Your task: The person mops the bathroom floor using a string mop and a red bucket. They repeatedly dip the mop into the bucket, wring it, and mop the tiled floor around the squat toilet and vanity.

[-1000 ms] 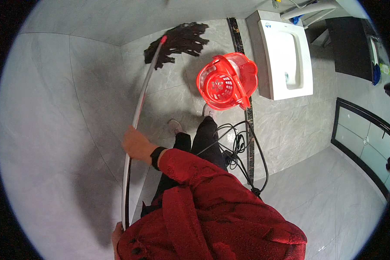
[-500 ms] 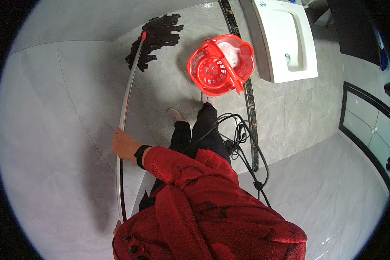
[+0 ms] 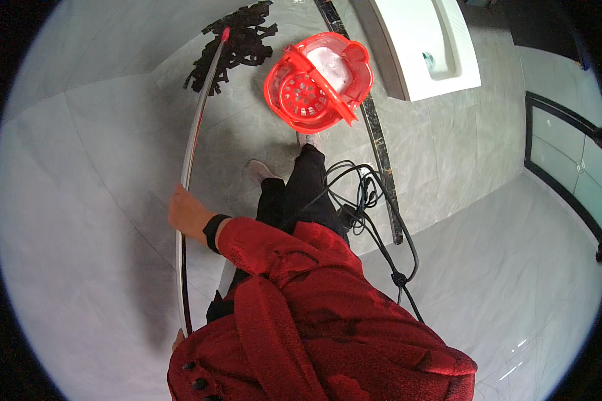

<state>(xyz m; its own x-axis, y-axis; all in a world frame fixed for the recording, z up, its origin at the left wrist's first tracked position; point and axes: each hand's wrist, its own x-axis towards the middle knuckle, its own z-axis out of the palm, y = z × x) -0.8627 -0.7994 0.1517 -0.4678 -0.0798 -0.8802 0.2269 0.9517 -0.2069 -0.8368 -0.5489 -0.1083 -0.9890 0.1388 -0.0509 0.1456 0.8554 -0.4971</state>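
Note:
A mop with a silver pole [image 3: 197, 130] slants down the left side; its head of black strips [image 3: 247, 48] lies spread on the tiled floor. My right hand [image 3: 187, 212], with a black band at the wrist, reaches across to the left and is closed around the middle of the pole. Lower down, my left hand [image 3: 178, 339] shows only in part beside my red sleeve, closed at the pole's lower end. Right of the mop head stands a red bucket [image 3: 362, 72] with a slotted wringer basket [image 3: 304, 95] and whitish, foamy water [image 3: 331, 67].
A white squat toilet [image 3: 398, 40] is set at the upper right, beyond a dark marble strip [image 3: 374, 134]. Looped black cables [image 3: 411, 257] hang beside my right leg. A grey wall [image 3: 80, 220] runs along the left. A black-framed glass panel [image 3: 562, 150] is at the far right.
The mop head's strips have shifted and bunched differently on the floor. Both hands keep their hold on the pole. The view has shifted, so bucket and toilet appear higher and further left.

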